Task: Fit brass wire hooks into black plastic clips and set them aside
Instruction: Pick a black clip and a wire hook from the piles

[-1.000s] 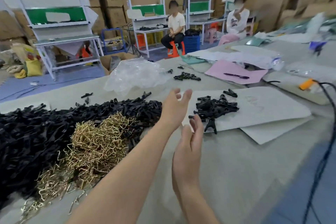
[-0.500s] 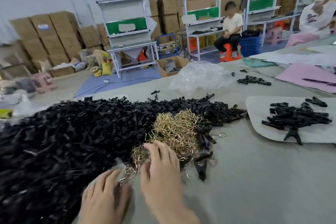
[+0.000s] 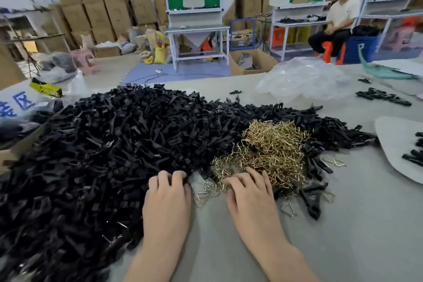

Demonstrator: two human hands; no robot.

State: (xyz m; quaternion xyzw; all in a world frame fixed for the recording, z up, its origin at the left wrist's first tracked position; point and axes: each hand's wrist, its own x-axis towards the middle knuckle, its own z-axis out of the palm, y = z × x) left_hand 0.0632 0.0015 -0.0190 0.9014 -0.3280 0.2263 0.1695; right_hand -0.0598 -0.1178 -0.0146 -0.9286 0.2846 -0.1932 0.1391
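Picking at the near rim of two stockpiles on the grey table (image 3: pixel 343 236). Left hand (image 3: pixel 167 201) at six o'clock, fingers bent down into the edge of the sprawling heap of black plastic clips (image 3: pixel 109 144) spread from nine to twelve. Right hand (image 3: pixel 250 194) just beside it, fingers curled into the tangled mound of brass wire hooks (image 3: pixel 274 144) at one o'clock. Impossible to tell of anything pinched in either. Probably placed so for drawing one part apiece. Pale flat board (image 3: pixel 393 139) at three o'clock, bearing a few black pieces (image 3: pixel 414 158), likely the set-aside spot.
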